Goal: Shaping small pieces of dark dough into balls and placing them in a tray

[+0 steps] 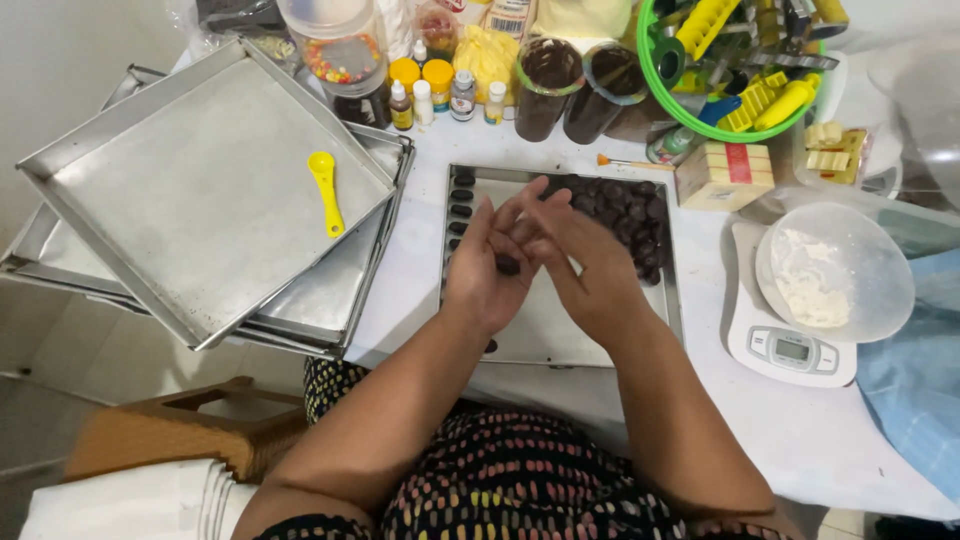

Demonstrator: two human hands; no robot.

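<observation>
**Dark dough ball rolled between two palms over a baking tray**

One small dark ball [508,265] is seen pressed between the left hand [487,270] and the right hand [585,265], above the near part of a shallow metal tray [560,335]. The grip of each hand is flat rather than curled: the fingers are stretched out and the palms are laid against each other with the ball between them.

In the tray, a column of about six dark oval pieces [461,203] is lined along the left edge, and a heap of dark balls [630,220], too many to be counted, is piled in the far right corner. One more dark piece shows beside the left wrist.

To the left, at least three empty metal trays [200,190] are stacked crookedly; one yellow measuring spoon [325,190] lies in the top one. At the back, two tall cups [575,85] lined with dark contents are set side by side, with five small bottles [445,95] beside them. A green basket [730,70] is filled with yellow cutters. One clear bowl [835,270] with white powder is placed on one white kitchen scale [790,345].

Everything is carried by a white worktop [830,440]. A wooden stool [170,430] and pale floor tiles are seen at lower left.
</observation>
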